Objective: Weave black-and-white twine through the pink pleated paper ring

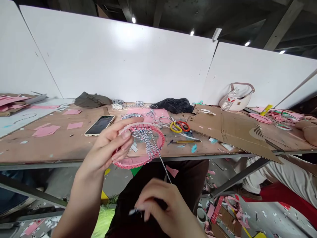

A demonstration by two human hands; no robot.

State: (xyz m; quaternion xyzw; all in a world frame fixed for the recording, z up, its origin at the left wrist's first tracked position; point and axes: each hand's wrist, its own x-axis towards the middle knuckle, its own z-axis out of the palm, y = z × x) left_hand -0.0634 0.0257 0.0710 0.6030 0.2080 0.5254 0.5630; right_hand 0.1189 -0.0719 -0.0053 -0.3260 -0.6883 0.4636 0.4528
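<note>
My left hand (pixel 112 142) grips a pink ring (pixel 142 162) with a ruffled edge, holding it tilted above the table's front edge. Black-and-white cord (pixel 148 142) is wound across the ring's opening in several crossing strands. From the ring's right side a single strand runs down to my right hand (pixel 160 205), which is low over my lap. The right hand is smeared by motion, its fingers bent together. A short blurred end pokes out at its fingertips and looks like the same cord; the stretch between is hidden behind the hand.
Behind the ring lie scissors (pixel 179 126), a yellow cutter (pixel 187 141), a phone (pixel 99 125) and a dark cap (pixel 91 100). Cardboard (pixel 230 127) overhangs the table's front at right. A white bag (pixel 239 102) stands by the white partition (pixel 123 59). Another person's hand (pixel 307 130) is at far right.
</note>
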